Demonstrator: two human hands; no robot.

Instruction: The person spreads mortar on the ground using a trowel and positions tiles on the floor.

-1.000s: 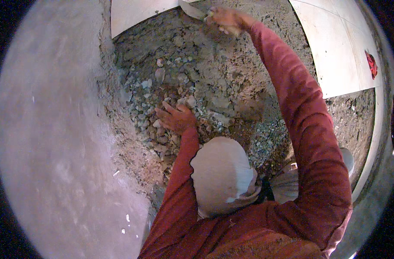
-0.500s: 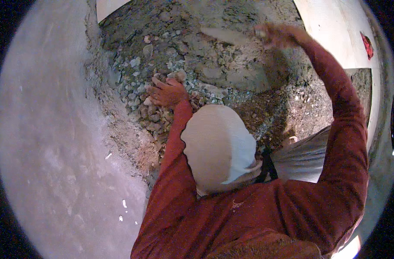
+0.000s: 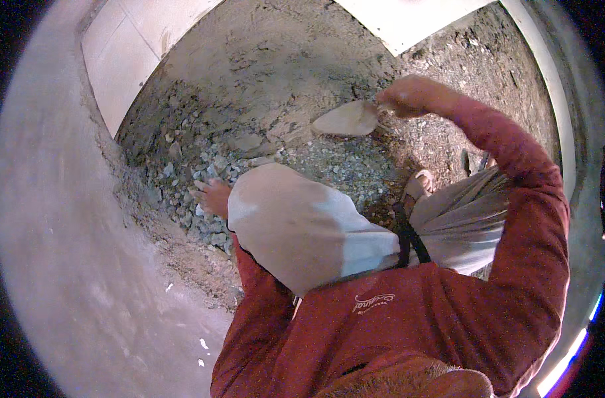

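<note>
In my right hand is a trowel, its handle gripped by closed fingers. The broad, pointed blade aims left, over mortar-coloured ground strewn with small stones. My left hand rests on a heap of grey stones beside my bent knee, fingers stretched out and apart. Part of its palm and wrist is hidden behind the knee. Beyond both hands lies a smooth patch of wet-looking mortar.
Pale tiles border the mortar at the far left, and a white tile juts in at the far right. A grey plastered wall rises along the left. My foot stands on gravel.
The view has shifted. The trowel has come nearer me, its blade now low over the stones. My left hand has slid left, partly behind my knee.
</note>
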